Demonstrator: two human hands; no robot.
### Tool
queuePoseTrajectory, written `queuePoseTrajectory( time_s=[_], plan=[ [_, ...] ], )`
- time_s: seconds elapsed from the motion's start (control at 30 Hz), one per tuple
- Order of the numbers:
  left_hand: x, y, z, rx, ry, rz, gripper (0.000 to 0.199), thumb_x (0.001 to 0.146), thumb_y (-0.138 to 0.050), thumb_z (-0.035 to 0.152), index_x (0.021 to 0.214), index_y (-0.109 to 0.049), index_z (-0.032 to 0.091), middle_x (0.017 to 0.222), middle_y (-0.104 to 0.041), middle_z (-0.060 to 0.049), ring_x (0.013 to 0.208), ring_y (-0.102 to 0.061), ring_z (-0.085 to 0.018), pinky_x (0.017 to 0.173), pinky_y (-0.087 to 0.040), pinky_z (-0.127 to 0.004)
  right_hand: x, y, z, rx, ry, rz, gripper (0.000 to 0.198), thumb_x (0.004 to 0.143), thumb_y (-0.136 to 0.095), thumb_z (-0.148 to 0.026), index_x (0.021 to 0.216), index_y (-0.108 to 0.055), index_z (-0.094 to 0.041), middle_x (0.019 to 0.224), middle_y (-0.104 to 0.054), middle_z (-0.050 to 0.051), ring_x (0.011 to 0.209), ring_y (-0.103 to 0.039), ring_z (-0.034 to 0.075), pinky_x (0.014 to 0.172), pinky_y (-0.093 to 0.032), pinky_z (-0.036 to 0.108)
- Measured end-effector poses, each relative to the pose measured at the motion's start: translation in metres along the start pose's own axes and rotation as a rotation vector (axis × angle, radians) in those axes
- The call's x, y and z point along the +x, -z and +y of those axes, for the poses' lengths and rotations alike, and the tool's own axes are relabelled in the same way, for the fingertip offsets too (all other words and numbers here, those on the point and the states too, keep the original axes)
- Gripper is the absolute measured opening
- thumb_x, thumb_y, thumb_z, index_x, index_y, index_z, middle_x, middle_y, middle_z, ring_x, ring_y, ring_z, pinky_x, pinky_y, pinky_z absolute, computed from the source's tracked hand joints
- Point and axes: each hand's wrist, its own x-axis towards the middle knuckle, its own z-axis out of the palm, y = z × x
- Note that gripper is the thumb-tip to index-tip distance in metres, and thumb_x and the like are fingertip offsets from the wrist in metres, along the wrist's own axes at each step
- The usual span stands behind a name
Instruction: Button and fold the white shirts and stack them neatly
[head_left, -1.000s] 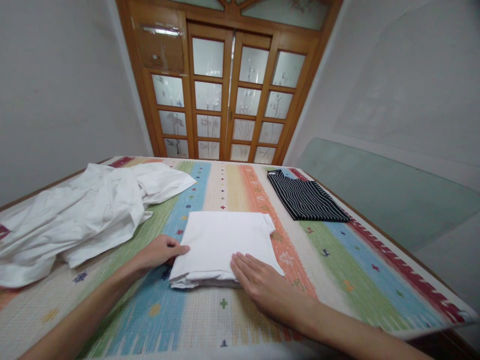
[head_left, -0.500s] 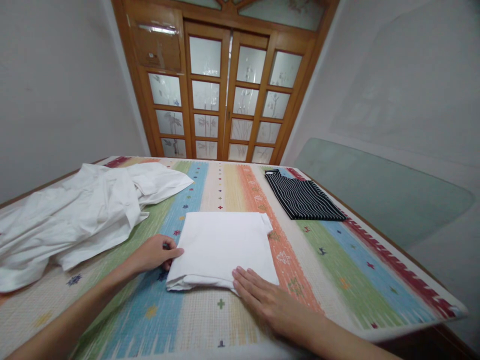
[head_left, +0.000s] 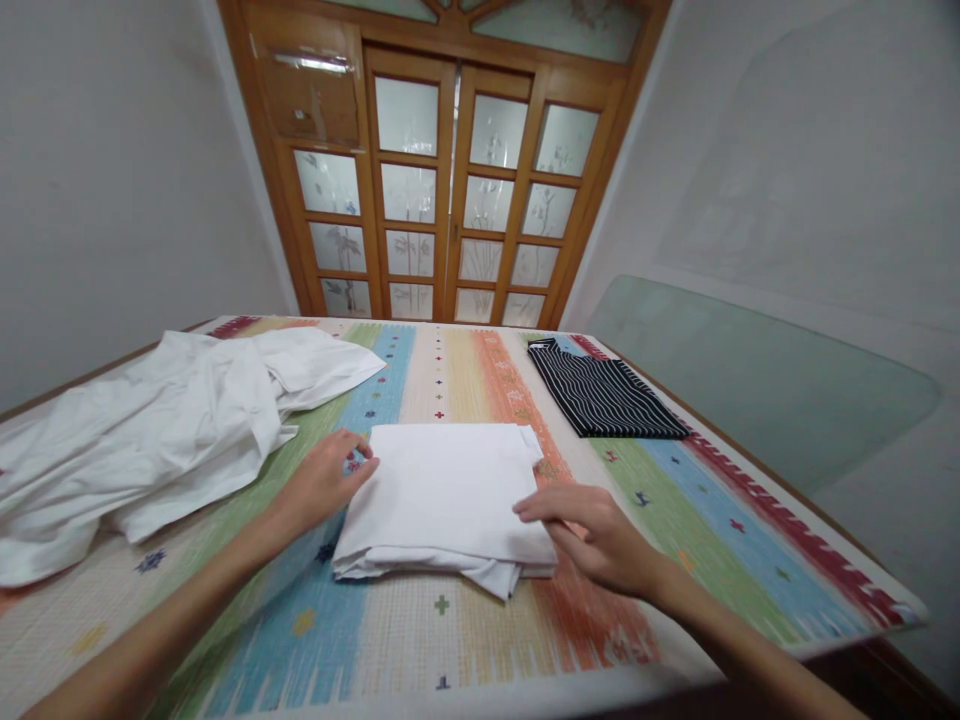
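Observation:
A white garment [head_left: 446, 490], folded into a rough rectangle, lies in the middle of the table. One loose corner of its cloth pokes out at the near edge. My left hand [head_left: 330, 478] is at its left edge, thumb and fingers apart with a gap between them, the thumb tip at the cloth. On the opposite side, my right hand [head_left: 600, 530] has its fingers stretched over the right edge, the tips above or lightly on the fabric; contact cannot be made out. Neither hand is gripping the cloth.
A crumpled white garment [head_left: 142, 440] spreads over the table's left side. Toward the far right lies a folded black-and-white striped garment [head_left: 600, 390]. A colourful striped tablecloth [head_left: 442, 640] covers the table. Beyond it stand wooden doors with glass panes [head_left: 412, 190].
My left hand has moved farther up along the left edge, its fingers parting. My right hand has lifted off the near edge and shifted up and right, uncovering the loose corner.

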Motion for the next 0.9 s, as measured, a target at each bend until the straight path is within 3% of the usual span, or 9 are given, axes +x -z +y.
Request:
queuePoseTrajectory(
  time_s=[0.13, 0.27, 0.4, 0.53, 0.73, 0.9],
  plan=[
    [0.007, -0.025, 0.025, 0.009, -0.215, -0.041, 0.039, 0.086, -0.049, 0.05, 0.104, -0.063, 0.018, 0.113, -0.066, -0.013, 0.111, -0.057, -0.029, 0.1, -0.041, -0.042, 0.034, -0.02, 0.023, -0.151, -0.063, 0.078, 0.029, 0.092, -0.047, -0.018, 0.114, -0.066, -0.019, 0.13, -0.063, 0.013, 0.12, -0.059, 0.022, 0.102, -0.048, 0.046],
    [0.006, -0.055, 0.039, 0.137, -0.366, -0.154, 0.061, 0.087, -0.047, 0.059, 0.128, -0.056, 0.014, 0.142, -0.051, -0.018, 0.137, -0.039, -0.035, 0.112, -0.029, -0.05, 0.054, -0.051, 0.049, -0.315, -0.065, -0.052, 0.045, 0.097, -0.044, -0.03, 0.136, -0.05, -0.009, 0.151, -0.039, 0.021, 0.143, -0.032, 0.028, 0.113, -0.034, 0.052],
    [0.002, -0.07, 0.045, 0.285, -0.464, -0.304, 0.075, 0.091, -0.032, 0.066, 0.143, -0.043, 0.014, 0.155, -0.033, -0.017, 0.147, -0.019, -0.036, 0.117, -0.013, -0.056, 0.057, -0.075, 0.073, -0.426, -0.118, -0.174, 0.056, 0.1, -0.036, -0.039, 0.145, -0.04, -0.006, 0.156, -0.028, 0.021, 0.148, -0.014, 0.029, 0.118, -0.024, 0.053],
    [-0.002, -0.072, 0.043, 0.329, -0.438, -0.424, 0.083, 0.09, -0.023, 0.072, 0.152, -0.028, 0.017, 0.159, -0.025, -0.013, 0.148, -0.017, -0.032, 0.119, -0.013, -0.052, 0.047, -0.081, 0.09, -0.491, -0.229, -0.208, 0.068, 0.1, -0.029, -0.053, 0.15, -0.034, -0.007, 0.158, -0.023, 0.019, 0.148, -0.012, 0.032, 0.119, -0.019, 0.054],
    [-0.004, -0.075, 0.035, 0.317, -0.452, -0.412, 0.085, 0.088, -0.025, 0.074, 0.154, -0.022, 0.021, 0.16, -0.022, -0.009, 0.149, -0.013, -0.03, 0.12, -0.009, -0.05, 0.029, -0.074, 0.115, -0.507, -0.294, -0.166, 0.072, 0.099, -0.02, -0.057, 0.154, -0.026, -0.01, 0.158, -0.023, 0.016, 0.148, -0.015, 0.03, 0.118, -0.021, 0.053],
    [-0.003, -0.076, 0.032, 0.298, -0.444, -0.415, 0.082, 0.09, -0.024, 0.072, 0.154, -0.024, 0.021, 0.16, -0.021, -0.008, 0.149, -0.013, -0.029, 0.12, -0.009, -0.049, 0.017, -0.059, 0.141, -0.538, -0.411, -0.133, 0.072, 0.099, -0.018, -0.056, 0.151, -0.031, -0.008, 0.154, -0.033, 0.019, 0.145, -0.025, 0.031, 0.116, -0.025, 0.052]
  ],
)
